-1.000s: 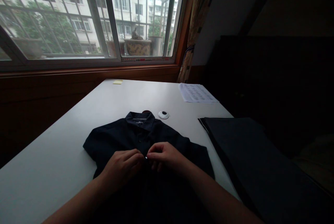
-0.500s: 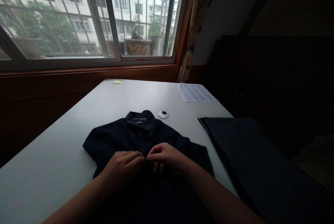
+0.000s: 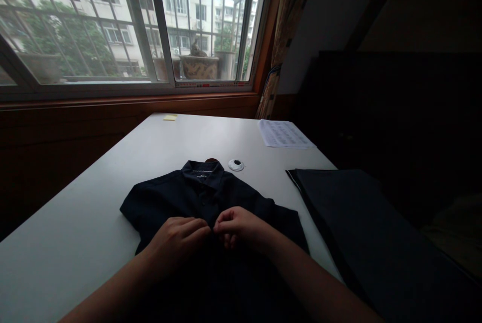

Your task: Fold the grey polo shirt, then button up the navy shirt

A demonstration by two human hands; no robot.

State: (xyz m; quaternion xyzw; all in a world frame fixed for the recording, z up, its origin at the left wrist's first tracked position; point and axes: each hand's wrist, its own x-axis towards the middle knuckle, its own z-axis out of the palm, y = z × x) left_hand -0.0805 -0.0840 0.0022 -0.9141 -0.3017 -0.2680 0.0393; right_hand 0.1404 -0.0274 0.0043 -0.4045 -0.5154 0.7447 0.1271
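Note:
A dark navy collared shirt (image 3: 165,202) lies face up on the white table (image 3: 75,232), collar pointing toward the window. My left hand (image 3: 176,240) and my right hand (image 3: 239,227) meet at the shirt's front placket, below the collar. Both have their fingers curled and pinched together on the placket fabric, fingertips almost touching. Whatever small thing sits between the fingertips is too dark to make out.
A white round cable grommet (image 3: 236,165) sits just beyond the collar. A printed sheet (image 3: 284,133) lies at the far right, a yellow sticky note (image 3: 169,117) at the far edge. A dark flat folded item (image 3: 357,227) covers the table's right side. A barred window stands behind.
A small light spot between my fingertips, visible a second ago, is now covered. My fingers have closed a little tighter together; the shirt has not shifted.

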